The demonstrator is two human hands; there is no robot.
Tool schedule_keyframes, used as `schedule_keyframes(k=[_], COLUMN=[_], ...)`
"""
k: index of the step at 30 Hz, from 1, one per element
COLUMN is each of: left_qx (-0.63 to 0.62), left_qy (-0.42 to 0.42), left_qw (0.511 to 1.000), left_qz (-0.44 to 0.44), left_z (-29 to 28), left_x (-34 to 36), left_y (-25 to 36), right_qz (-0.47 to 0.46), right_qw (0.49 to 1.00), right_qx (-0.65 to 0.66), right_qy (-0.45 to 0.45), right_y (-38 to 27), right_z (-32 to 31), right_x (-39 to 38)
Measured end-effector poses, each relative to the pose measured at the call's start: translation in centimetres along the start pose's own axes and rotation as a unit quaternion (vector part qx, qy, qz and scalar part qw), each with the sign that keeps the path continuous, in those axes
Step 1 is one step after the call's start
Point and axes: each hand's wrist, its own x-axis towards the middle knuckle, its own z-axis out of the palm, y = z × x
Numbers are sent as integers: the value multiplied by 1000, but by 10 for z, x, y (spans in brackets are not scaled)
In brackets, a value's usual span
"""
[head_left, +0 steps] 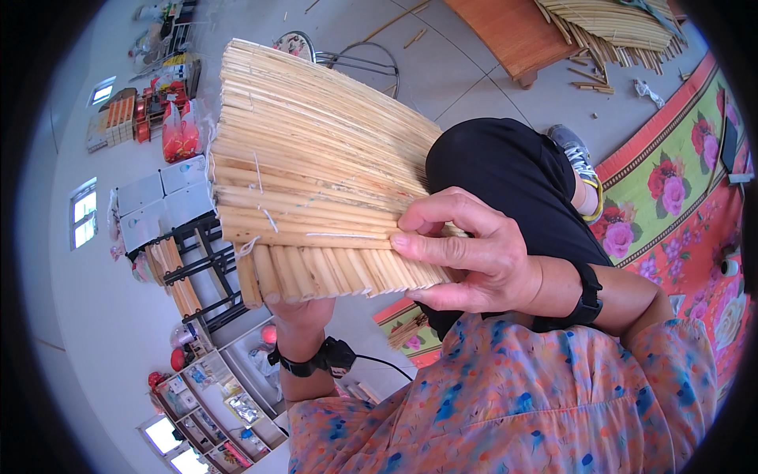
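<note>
A mat of pale yellow reeds (316, 134), bound side by side with white thread, stands tilted over my lap. Along its lower edge a row of short reed ends (339, 272) points toward me. My right hand (478, 257) closes on the mat's lower right part, thumb below and fingers bent over the front reeds. At the lower left corner, my left hand (304, 310) is against the mat's underside; its fingers are mostly hidden behind the reeds. Loose thread ends (268, 220) stick out near the left side.
An orange-brown wooden bench (517, 35) stands beyond my knee, with another reed bundle (612, 24) beside it. Loose reeds (592, 83) lie on the tiled floor. A floral mat (663, 197) covers the right. Shelves (213, 403) and a black rack (205, 268) line the left.
</note>
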Motion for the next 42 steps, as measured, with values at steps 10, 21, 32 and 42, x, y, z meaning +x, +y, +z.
schedule_keyframes(k=[10,21,32,42], left_qx=[157,276,299,287], left_qy=[-47,-92,-116,-57], left_qw=[986,954,945,954], left_qz=[41,73,58,62], left_z=[-6,-14,-19,-12], left_x=[3,5,-4,-4], left_y=[4,8,15,10], right_qz=[0,-21,-24,-28], right_qw=[1000,1000,998,996], right_qx=[-5,-16,-64,-83], right_qy=[-1,-6,-8,-14], right_y=[-1,2,-5,-8], right_z=[2,4,2,2], right_x=[0,0,2,2])
